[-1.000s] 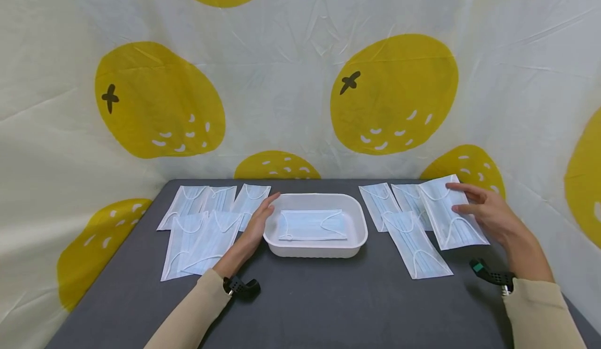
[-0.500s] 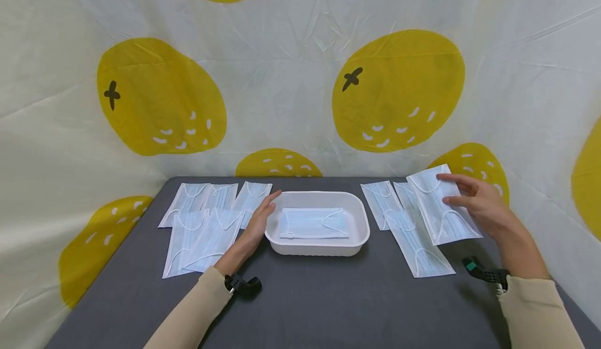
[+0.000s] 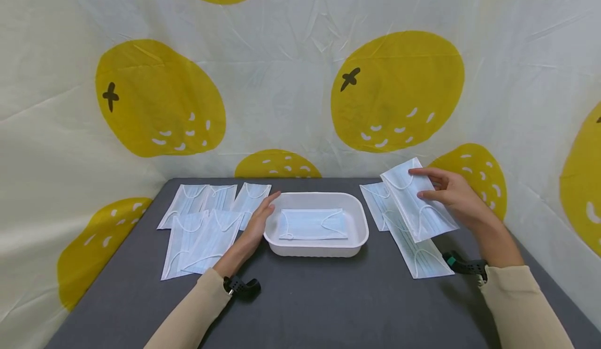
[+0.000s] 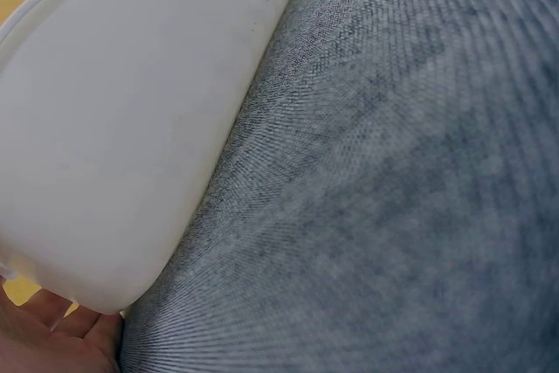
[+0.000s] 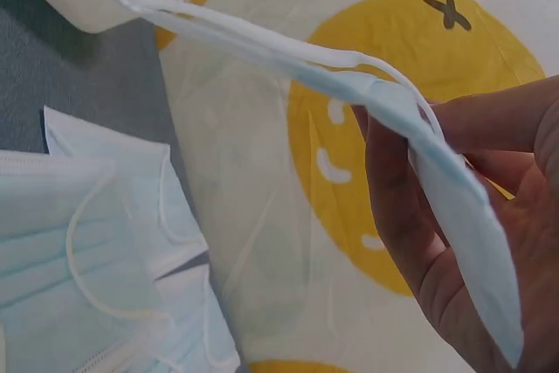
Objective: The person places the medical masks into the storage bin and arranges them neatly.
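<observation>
In the head view my right hand (image 3: 457, 195) pinches a pale blue face mask (image 3: 413, 197) between thumb and fingers, above other masks on the right. The right wrist view shows this held mask (image 5: 349, 85) edge-on, slightly bent. My left hand (image 3: 253, 226) rests with fairly straight fingers against the left side of a white plastic tub (image 3: 310, 250). Its fingers touch the tub's outer wall (image 4: 113, 128) in the left wrist view. Inside the tub one face mask (image 3: 312, 225) lies flat, its ear loops on top.
Several overlapping masks (image 3: 204, 244) lie left of the tub. Under the held mask, more masks (image 3: 429, 260) lie on the right. The dark grey table (image 3: 319, 302) ends at a white curtain (image 3: 281, 77) with yellow fruit prints.
My right hand has lifted the mask off the right-hand group and carried it left toward the tub. My left hand stays at the tub.
</observation>
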Tool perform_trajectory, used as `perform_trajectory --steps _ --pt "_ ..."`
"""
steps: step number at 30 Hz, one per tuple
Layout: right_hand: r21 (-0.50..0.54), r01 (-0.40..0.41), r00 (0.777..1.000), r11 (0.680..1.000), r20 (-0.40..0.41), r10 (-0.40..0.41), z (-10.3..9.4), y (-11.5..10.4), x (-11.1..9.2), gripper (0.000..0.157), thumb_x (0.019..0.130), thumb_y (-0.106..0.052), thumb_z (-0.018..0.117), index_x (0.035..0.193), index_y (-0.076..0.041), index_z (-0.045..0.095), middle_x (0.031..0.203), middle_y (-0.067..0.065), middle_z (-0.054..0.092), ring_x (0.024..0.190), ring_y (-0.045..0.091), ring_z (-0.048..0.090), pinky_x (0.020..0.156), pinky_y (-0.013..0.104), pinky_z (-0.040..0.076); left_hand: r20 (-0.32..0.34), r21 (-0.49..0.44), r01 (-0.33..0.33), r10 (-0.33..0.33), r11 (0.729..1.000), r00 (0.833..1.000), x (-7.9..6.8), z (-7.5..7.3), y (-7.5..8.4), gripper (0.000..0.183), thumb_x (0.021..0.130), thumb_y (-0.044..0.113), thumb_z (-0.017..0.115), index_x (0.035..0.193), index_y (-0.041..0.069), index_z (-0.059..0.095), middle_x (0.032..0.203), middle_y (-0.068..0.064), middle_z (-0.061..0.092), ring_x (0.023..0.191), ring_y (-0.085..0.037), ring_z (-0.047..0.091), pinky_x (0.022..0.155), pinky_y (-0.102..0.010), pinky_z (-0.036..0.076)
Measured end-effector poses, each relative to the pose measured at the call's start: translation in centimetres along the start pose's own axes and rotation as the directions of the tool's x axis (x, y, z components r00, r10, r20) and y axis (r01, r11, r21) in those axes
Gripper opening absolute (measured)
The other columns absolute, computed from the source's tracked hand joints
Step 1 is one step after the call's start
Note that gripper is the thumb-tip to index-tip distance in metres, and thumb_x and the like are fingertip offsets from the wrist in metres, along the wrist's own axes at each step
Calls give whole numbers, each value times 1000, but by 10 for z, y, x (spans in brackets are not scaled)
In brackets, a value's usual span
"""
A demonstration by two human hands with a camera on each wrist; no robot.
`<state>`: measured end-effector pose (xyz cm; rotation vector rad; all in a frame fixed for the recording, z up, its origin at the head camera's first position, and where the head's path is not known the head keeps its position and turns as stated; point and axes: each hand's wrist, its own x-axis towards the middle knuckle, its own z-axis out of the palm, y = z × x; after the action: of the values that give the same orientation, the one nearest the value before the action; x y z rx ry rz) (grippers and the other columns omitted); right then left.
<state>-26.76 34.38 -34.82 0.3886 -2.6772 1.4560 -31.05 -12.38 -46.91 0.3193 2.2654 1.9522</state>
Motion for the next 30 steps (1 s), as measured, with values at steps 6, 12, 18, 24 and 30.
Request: perform_trajectory --steps 6,12,18,24,30 --pt "2 25 999 1000 31 -25 13 -21 16 48 99 -13 69 144 -5 58 148 4 54 122 0 47 90 10 49 -1 5 -11 11 1000 1000 0 0 1 50 112 27 29 161 21 36 172 -5 26 162 -28 13 130 -58 4" --pt "-6 71 996 997 48 -70 27 -39 31 45 98 -9 69 142 -3 60 151 16 52 117 10 54 88 13 52 -6 1 -1 1 1000 1000 0 0 1 49 112 28 30 161 24 37 172 -2 27 162 -26 15 131 -57 4" --pt "-43 34 995 999 91 -30 40 -56 44 45 96 -10 69 141 -8 63 153 18 51 109 33 62 82 20 56 0 4 -19 19 1000 1000 0 1 0 50 112 26 29 161 21 36 172 -5 26 162 -29 15 130 -58 4" --pt "-66 64 991 996 121 -55 55 -71 58 43 94 -7 69 137 -11 67 152 18 52 111 39 65 80 24 57 4 4 -23 23 1000 1000 -2 0 1 50 112 26 29 161 21 36 172 -4 26 162 -27 14 131 -57 3" --pt "-64 103 981 993 173 -91 68 -87 68 41 92 -4 70 133 -11 70 147 18 57 113 39 66 83 31 59 1 5 -21 21 1000 1000 -2 0 -1 50 112 26 30 161 21 36 172 -5 26 162 -29 15 130 -58 4"
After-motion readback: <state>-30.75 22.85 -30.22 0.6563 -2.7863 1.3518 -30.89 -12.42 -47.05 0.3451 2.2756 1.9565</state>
